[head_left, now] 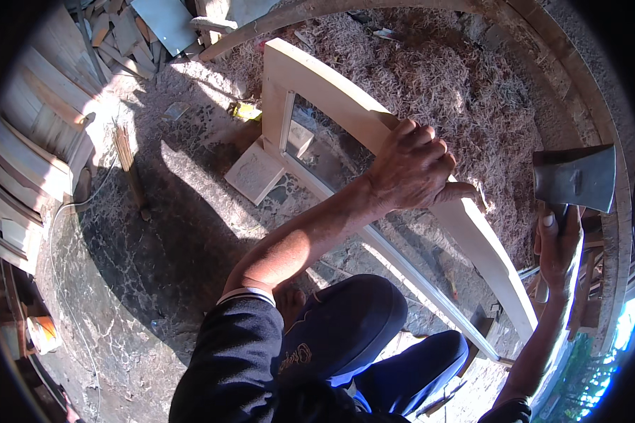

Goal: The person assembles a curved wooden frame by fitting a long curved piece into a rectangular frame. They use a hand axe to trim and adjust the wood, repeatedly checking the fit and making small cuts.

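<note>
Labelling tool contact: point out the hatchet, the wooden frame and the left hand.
hatchet [575, 178]: head view, on the flat side of its metal head.
wooden frame [331, 88]: head view, on the pale top rail.
left hand [410, 169]: head view, on the back of the hand gripping the rail.

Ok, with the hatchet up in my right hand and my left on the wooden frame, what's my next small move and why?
Probably slide the left hand back along the pale wooden frame, away from the hatchet. The right hand holds the hatchet raised beside the frame's rail, and the left thumb points toward it, so a downward stroke could land near those fingers.
</note>
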`<state>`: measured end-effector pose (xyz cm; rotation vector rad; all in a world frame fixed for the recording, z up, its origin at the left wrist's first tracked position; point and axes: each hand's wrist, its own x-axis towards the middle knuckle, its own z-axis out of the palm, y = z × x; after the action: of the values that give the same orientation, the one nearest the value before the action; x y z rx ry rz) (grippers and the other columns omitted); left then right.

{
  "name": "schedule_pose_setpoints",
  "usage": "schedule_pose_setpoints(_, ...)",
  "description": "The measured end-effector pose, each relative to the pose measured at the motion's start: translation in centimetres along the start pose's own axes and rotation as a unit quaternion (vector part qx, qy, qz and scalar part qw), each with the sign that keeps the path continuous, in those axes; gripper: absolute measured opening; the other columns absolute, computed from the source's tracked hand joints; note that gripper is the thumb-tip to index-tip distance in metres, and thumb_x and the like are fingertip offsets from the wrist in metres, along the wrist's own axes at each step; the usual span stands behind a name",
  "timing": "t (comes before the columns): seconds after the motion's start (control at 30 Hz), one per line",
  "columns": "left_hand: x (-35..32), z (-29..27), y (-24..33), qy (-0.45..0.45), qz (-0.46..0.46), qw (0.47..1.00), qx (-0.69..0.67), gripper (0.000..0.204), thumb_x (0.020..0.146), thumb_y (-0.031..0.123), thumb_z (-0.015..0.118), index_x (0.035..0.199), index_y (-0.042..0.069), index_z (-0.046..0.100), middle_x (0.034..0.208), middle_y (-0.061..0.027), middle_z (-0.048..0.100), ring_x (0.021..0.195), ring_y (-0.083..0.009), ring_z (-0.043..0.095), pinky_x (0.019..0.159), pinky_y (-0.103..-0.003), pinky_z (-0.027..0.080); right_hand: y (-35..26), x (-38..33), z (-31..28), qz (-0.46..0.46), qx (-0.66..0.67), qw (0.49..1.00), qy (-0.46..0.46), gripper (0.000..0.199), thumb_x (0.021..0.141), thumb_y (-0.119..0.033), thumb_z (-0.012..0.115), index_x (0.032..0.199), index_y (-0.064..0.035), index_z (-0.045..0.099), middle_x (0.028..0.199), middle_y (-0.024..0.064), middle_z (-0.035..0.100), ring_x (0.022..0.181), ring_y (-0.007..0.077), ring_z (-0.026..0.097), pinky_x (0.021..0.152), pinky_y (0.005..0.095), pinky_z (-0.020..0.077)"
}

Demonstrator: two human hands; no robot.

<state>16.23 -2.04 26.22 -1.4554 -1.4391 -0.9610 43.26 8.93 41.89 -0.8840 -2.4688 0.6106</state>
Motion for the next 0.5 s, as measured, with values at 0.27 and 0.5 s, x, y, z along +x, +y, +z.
schedule_pose_setpoints(0.27,-1.4,-0.8,-3.2,0.093,-0.067,0.993,-0.026,0.048,0.097,0.046,0.061,0.061,0.017,0.055,0.067,0.0015,0.049,0.071,-0.0178,0.048,0.079,-0.040,0.038,-10.0,12.6,12.7,-0.286,-0.025,0.955,-0.070,0.052,0.105,-0.052,0.056,0.122,-0.0032,0.065,0.076,0.0109,0.068,0.068,0.0204,0.069,0.063,0.0401,0.0531)
schedule_pose_setpoints(0.5,-1.4,-0.9,-2.5,0.126,-0.084,0.987,-0.054,0.040,0.092,0.039,0.063,0.061,0.017,0.054,0.067,0.0017,0.047,0.072,-0.0179,0.048,0.075,-0.039,0.037,-15.5,18.8,20.3,-0.391,-0.062,0.911,-0.120,0.056,0.103,-0.059,0.054,0.105,-0.0041,0.062,0.068,0.0150,0.065,0.068,0.0310,0.074,0.061,0.0434,0.0564)
